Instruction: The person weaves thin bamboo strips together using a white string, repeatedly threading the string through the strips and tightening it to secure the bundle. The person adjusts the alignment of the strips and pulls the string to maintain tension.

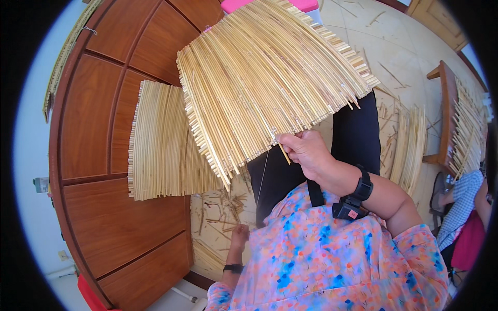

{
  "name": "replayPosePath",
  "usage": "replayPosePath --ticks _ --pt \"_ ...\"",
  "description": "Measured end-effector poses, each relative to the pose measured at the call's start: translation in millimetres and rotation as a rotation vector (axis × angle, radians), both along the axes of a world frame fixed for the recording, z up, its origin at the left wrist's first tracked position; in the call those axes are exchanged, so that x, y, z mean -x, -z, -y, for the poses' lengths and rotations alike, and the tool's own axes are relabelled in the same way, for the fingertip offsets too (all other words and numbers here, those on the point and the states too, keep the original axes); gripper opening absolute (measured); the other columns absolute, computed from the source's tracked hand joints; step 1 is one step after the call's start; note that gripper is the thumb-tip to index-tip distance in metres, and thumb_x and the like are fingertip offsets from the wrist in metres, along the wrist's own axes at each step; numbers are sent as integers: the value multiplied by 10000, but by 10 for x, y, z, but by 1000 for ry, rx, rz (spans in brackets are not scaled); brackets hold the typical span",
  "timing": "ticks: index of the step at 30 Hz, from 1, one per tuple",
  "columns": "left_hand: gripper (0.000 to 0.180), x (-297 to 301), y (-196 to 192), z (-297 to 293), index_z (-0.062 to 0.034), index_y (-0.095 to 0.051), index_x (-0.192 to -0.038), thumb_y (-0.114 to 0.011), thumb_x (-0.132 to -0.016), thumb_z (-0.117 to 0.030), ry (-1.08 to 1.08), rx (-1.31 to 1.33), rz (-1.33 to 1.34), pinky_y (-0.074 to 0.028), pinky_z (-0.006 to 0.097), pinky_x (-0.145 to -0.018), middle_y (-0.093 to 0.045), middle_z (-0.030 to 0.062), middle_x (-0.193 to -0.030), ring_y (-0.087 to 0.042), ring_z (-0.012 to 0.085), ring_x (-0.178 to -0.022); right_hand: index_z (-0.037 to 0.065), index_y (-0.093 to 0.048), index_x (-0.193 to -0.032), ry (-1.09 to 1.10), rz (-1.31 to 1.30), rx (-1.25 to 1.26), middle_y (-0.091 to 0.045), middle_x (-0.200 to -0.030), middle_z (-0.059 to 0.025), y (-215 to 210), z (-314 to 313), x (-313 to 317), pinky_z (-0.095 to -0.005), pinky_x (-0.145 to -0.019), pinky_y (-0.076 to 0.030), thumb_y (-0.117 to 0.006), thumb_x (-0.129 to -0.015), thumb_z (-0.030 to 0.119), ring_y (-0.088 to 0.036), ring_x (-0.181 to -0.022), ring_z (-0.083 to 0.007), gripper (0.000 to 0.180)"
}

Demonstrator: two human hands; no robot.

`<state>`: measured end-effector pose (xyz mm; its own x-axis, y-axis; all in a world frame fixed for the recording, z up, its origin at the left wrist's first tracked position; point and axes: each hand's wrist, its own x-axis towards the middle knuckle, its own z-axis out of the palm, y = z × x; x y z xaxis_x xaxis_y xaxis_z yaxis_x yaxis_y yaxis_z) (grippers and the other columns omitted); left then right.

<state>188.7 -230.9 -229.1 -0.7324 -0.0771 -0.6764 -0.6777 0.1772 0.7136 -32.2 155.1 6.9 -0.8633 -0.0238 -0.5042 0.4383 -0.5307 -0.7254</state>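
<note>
A large mat of pale straw-coloured stalks (270, 78) tied side by side with thread lies slanting across my legs. At its near edge my right hand (307, 149) is closed, thumb and fingers pinching the edge stalks beside a small thread knot. One short stalk (285, 154) sticks out below the fingers. From that edge a thin thread (263, 173) runs down toward my left hand (239, 236), which is low at my left side. Its fingers are curled shut, apparently around the thread; the thread's end is hidden.
A second stalk mat (161, 140) leans against the brown wooden panelled furniture (85, 124) at left. Loose stalk scraps (223, 207) litter the floor. To the right are a bundle of stalks (409, 147), a wooden bench (441, 119) bearing more stalks, and another person (461, 207). A pink-topped stool (311, 5) shows behind the mat.
</note>
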Motion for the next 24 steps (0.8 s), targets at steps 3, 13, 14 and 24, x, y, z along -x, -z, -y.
replayPosePath --ticks 3,13,14,24 --pt "117 -103 112 73 -100 -606 -876 -632 -988 -123 56 49 -12 -386 248 -499 -560 -22 -668 -490 82 -555 -22 -671 -808 -11 -1 -52 -626 -704 -33 85 0 18 -217 -488 -362 -798 -852 181 -506 -558 -67 244" --pt "94 -271 364 181 -100 -588 -903 -632 -985 -111 -138 -43 119 -396 264 -479 -525 -9 -654 -481 105 -541 -15 -666 -748 -44 -23 -142 -626 -695 -38 190 -62 6 -228 -460 -336 -788 -860 179 -491 -532 -62 255" --pt "101 -273 360 193 -95 -585 -904 -634 -988 -118 -162 -13 136 -409 275 -476 -529 2 -654 -488 115 -538 -12 -663 -745 -38 -19 -138 -624 -692 -36 186 -66 -3 -231 -455 -332 -785 -862 173 -487 -528 -61 251" --pt "122 -362 338 283 -63 -558 -907 -630 -993 -112 -126 99 284 -458 324 -464 -551 53 -654 -521 165 -520 10 -648 -723 -41 -7 -107 -596 -654 -12 251 -92 -8 -226 -443 -290 -776 -878 163 -445 -501 -45 252"
